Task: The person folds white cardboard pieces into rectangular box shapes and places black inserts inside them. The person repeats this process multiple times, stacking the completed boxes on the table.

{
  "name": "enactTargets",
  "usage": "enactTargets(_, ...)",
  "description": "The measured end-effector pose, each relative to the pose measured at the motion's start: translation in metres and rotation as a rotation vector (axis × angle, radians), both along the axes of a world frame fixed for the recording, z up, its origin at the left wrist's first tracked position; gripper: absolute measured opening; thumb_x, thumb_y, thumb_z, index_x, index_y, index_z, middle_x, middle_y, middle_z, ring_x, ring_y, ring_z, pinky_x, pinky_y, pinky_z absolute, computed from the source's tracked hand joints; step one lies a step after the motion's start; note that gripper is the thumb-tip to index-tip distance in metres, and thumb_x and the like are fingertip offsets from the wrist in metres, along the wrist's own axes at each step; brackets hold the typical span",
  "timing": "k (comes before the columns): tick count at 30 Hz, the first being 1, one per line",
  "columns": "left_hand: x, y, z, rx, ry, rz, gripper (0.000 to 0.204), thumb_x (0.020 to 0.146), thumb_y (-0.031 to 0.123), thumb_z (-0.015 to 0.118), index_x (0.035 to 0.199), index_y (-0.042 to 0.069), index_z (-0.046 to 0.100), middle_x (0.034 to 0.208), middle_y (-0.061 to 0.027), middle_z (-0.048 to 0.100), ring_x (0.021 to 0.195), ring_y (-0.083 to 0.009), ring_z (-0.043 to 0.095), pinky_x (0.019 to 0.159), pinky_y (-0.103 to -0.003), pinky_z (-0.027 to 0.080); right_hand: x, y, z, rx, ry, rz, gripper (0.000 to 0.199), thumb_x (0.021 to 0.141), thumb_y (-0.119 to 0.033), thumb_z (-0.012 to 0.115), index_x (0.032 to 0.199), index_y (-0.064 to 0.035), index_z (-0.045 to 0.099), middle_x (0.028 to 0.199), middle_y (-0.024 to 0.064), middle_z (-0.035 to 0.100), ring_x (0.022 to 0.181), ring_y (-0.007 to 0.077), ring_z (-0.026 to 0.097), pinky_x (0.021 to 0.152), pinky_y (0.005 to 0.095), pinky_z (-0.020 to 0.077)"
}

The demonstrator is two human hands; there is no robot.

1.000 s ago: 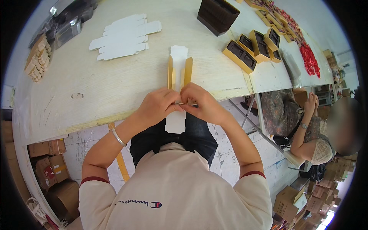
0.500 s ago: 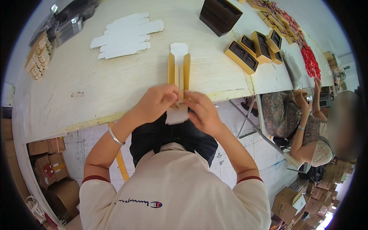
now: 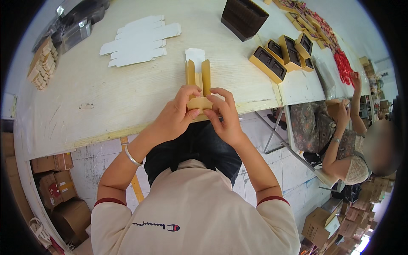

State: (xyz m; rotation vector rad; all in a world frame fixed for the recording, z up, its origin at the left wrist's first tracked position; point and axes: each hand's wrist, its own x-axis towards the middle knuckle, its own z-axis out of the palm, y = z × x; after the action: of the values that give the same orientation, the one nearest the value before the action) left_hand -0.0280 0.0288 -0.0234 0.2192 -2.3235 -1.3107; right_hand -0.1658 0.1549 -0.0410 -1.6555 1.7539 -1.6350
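Note:
A small gold cardboard box, partly folded, lies at the table's front edge in front of me. Its two long sides stand up, and a white flap sticks out flat at the far end. The near end panel is folded upward. My left hand pinches the left part of that panel between thumb and fingers. On the right part, my right hand does the same, thumb below and fingers over the top edge. Beyond the box to the left, a stack of flat white box blanks rests on the table.
Gold boxes with black inserts stand at the right, near a dark brown stack of inserts. Small wooden-coloured pieces lie far left. A co-worker sits at the right, reaching toward red ribbons. Cartons sit under the table.
The near flap, which hung toward my lap, is now folded up as the box's end. Both hands have closed on it. The co-worker's hand has risen toward the red ribbons.

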Motion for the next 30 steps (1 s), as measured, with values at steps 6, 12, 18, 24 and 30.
enactTargets(6, 0.003, 0.004, 0.017, 0.305, -0.165, 0.027, 0.026, 0.094, 0.006, 0.053, 0.116, 0.006, 0.039, 0.11, -0.0113, 0.054, 0.076, -0.0141, 0.059, 0.058, -0.025, 0.05, 0.0, 0.0, -0.004, -0.064, 0.351, -0.065, 0.054, 0.074, 0.01, 0.067, 0.125, -0.0027, 0.053, 0.13, 0.0204, 0.042, 0.067, 0.0216, 0.056, 0.058, 0.0302, 0.0505)
enactTargets(12, -0.005, -0.008, 0.027, 0.453, -0.317, -0.037, 0.02, 0.093, 0.01, 0.055, 0.11, 0.002, 0.047, 0.088, -0.0091, 0.06, 0.064, -0.0133, 0.058, 0.055, -0.025, 0.05, -0.007, 0.004, -0.012, -0.04, 0.54, -0.02, 0.053, 0.072, 0.004, 0.065, 0.123, -0.0029, 0.056, 0.128, 0.0202, 0.044, 0.075, 0.0231, 0.058, 0.062, 0.0325, 0.0512)
enactTargets(18, -0.012, -0.01, 0.04, 0.306, -0.441, 0.041, 0.029, 0.089, 0.009, 0.06, 0.114, 0.003, 0.046, 0.092, -0.0088, 0.059, 0.067, -0.0138, 0.056, 0.059, -0.027, 0.05, -0.003, -0.001, 0.005, -0.057, 0.754, -0.113, 0.04, 0.072, -0.006, 0.064, 0.112, -0.0019, 0.059, 0.115, 0.0146, 0.053, 0.082, 0.0249, 0.057, 0.071, 0.0349, 0.0484)
enactTargets(24, -0.001, 0.016, 0.023, -0.399, -0.108, 0.321, 0.032, 0.081, 0.008, 0.067, 0.109, 0.004, 0.052, 0.088, -0.0126, 0.06, 0.07, -0.0289, 0.059, 0.065, -0.037, 0.05, -0.005, -0.009, 0.013, 0.086, 0.658, -0.014, 0.027, 0.071, -0.007, 0.063, 0.097, -0.0017, 0.058, 0.095, 0.0103, 0.053, 0.081, 0.0259, 0.057, 0.068, 0.0362, 0.0463)
enactTargets(30, 0.002, 0.002, 0.015, -0.356, -0.186, 0.184, 0.011, 0.078, 0.006, 0.067, 0.087, 0.001, 0.063, 0.085, -0.0115, 0.063, 0.075, -0.0323, 0.061, 0.066, -0.04, 0.049, -0.008, -0.015, 0.026, 0.343, 0.485, 0.111, 0.017, 0.071, -0.002, 0.063, 0.087, -0.0038, 0.057, 0.083, 0.0101, 0.052, 0.076, 0.0287, 0.058, 0.063, 0.0393, 0.048)
